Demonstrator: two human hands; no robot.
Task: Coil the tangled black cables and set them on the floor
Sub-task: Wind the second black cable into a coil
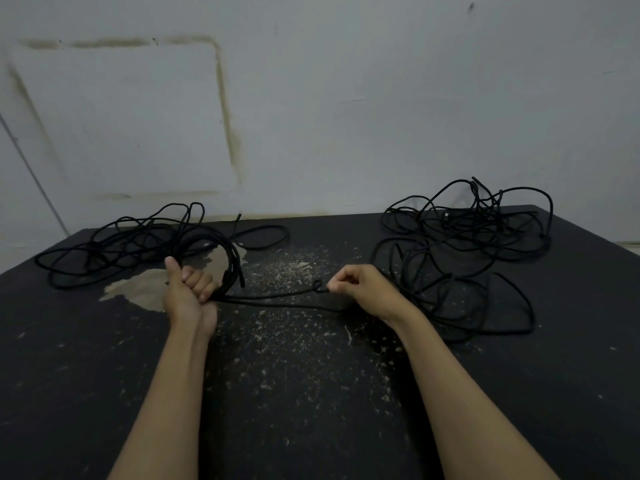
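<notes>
A person's two bare arms reach over a scuffed black bench [311, 393] against a pale wall [346, 98]. The left hand [188, 292] grips a bundle of black cable loops [228, 258], thumb up. The right hand [360, 287] pinches a small kink in a strand [277, 295] stretched between both hands. Loose tangles [464, 244] lie on the bench, left and right.
</notes>
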